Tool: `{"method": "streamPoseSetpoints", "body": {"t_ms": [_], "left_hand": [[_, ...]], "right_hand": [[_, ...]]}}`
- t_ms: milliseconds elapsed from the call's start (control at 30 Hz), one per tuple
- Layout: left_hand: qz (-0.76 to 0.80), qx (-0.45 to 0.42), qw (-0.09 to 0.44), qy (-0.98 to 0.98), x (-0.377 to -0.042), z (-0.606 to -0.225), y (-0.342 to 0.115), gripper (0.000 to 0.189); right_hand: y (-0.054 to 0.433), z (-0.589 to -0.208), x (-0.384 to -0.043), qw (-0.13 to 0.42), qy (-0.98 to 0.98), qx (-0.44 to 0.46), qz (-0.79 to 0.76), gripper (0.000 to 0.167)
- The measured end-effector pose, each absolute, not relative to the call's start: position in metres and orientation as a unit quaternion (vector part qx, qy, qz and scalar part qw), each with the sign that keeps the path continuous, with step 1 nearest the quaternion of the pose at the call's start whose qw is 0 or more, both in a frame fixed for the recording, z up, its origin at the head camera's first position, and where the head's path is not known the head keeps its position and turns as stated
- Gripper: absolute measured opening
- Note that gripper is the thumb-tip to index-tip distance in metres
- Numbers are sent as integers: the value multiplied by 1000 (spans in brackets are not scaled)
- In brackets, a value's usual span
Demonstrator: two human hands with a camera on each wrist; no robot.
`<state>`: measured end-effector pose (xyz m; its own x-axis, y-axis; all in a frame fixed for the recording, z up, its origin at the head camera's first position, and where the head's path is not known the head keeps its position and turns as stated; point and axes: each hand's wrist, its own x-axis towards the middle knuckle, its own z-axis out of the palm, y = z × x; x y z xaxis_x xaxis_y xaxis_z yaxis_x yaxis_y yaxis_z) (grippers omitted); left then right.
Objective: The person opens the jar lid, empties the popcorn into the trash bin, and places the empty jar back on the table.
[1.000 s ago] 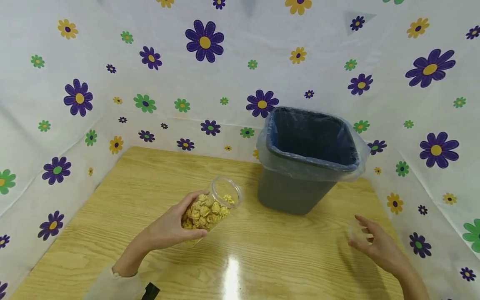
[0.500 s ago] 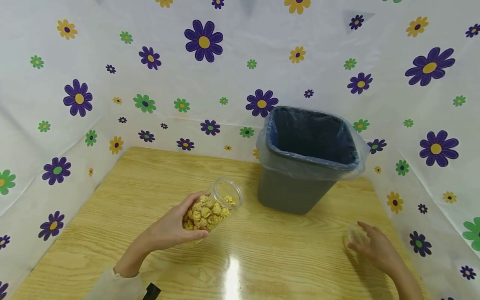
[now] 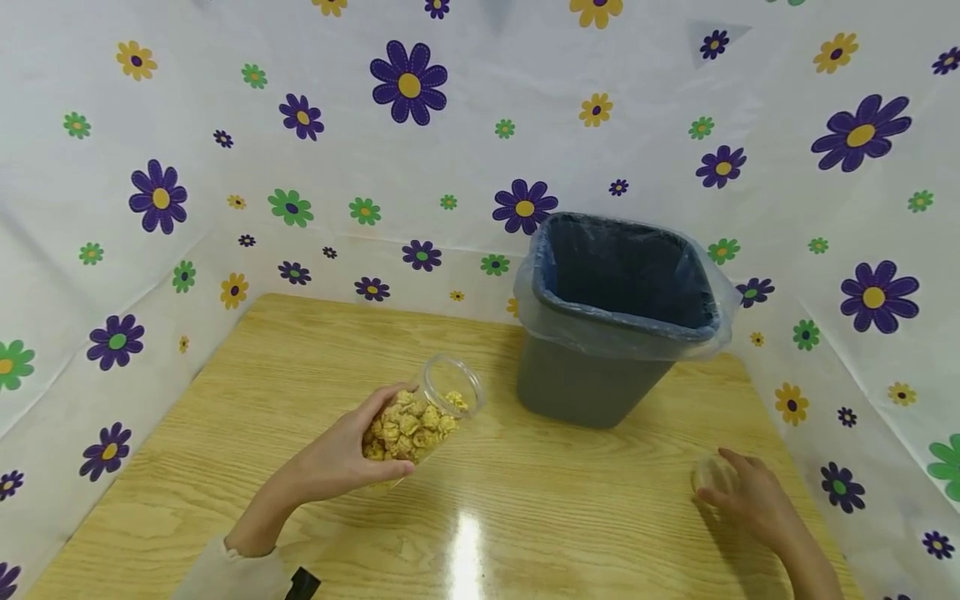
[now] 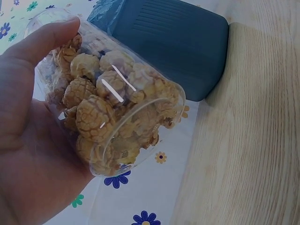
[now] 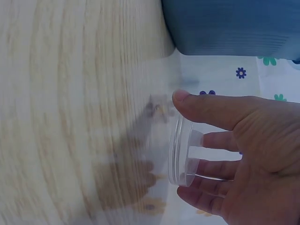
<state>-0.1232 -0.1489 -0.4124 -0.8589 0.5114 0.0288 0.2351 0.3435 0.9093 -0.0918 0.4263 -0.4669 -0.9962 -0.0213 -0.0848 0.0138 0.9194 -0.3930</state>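
Observation:
A clear plastic jar (image 3: pixel 411 423) of caramel popcorn (image 4: pixel 93 115) is tilted, its uncovered mouth towards the upper right in the head view. My left hand (image 3: pixel 337 457) grips it around the side, thumb and fingers on opposite sides, above the table. At the right of the table, my right hand (image 3: pixel 759 502) holds a clear round lid (image 5: pixel 179 152) by its edge. In the right wrist view the thumb is on the lid's upper rim and the fingers curl behind it. The lid is close to the tabletop; whether it touches, I cannot tell.
A grey-blue trash bin (image 3: pixel 577 383) with a clear liner (image 3: pixel 622 337) folded over its rim stands at the back right of the wooden table (image 3: pixel 315 358). White flower-patterned sheeting (image 3: pixel 450 158) walls in the back and both sides.
My right hand has lowered slightly with the lid, bringing it nearer the tabletop. The left hand and the jar stay nearly still.

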Motion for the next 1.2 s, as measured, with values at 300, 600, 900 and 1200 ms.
{"method": "streamPoseSetpoints", "body": {"t_ms": [300, 600, 900, 1200], "left_hand": [[532, 230, 131, 805, -123, -416, -152, 93], [532, 229, 131, 804, -124, -417, -154, 91], [532, 234, 130, 803, -124, -417, -153, 91], [532, 235, 131, 803, -123, -417, -151, 91]], "right_hand": [[424, -473, -90, 46, 980, -10, -191, 84], [424, -476, -90, 37, 982, -22, -184, 79], [423, -479, -89, 40, 981, -15, -189, 79], [423, -479, -89, 35, 983, -21, -181, 77]]}}
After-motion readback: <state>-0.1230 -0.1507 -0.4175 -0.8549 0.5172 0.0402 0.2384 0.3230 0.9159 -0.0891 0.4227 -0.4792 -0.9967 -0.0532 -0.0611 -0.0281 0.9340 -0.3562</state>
